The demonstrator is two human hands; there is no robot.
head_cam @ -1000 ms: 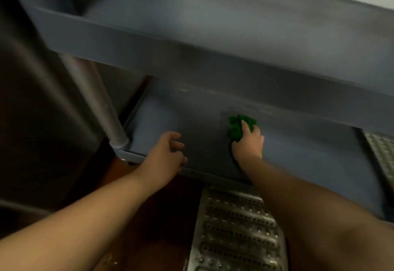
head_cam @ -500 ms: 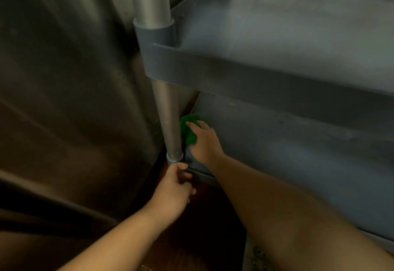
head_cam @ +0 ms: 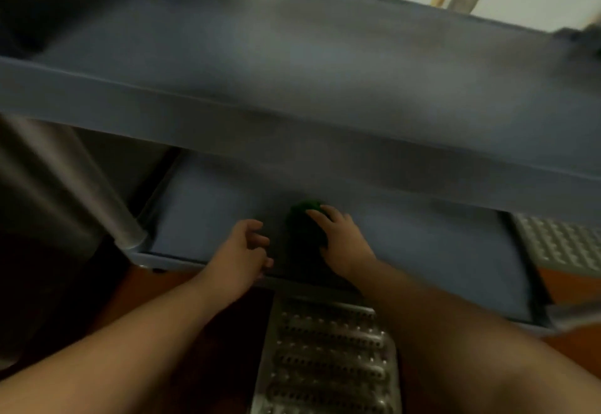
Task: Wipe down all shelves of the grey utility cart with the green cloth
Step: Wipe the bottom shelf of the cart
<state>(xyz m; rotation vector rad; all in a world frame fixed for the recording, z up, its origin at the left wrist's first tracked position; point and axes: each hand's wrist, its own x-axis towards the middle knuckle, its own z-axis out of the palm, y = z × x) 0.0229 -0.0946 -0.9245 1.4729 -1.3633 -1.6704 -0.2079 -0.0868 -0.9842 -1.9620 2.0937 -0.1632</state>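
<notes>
One hand (head_cam: 344,244) on green cloth (head_cam: 304,221)

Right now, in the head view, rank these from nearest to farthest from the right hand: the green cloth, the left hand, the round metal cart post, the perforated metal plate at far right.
From the right hand:
1. Green cloth, under its fingers.
2. Left hand, just to its left at the shelf's front lip.
3. Round metal cart post, far left corner.
4. Perforated metal plate, far right.

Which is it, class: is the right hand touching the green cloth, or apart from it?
Touching. The head view shows the right hand pressing the green cloth onto the lower shelf.
</notes>
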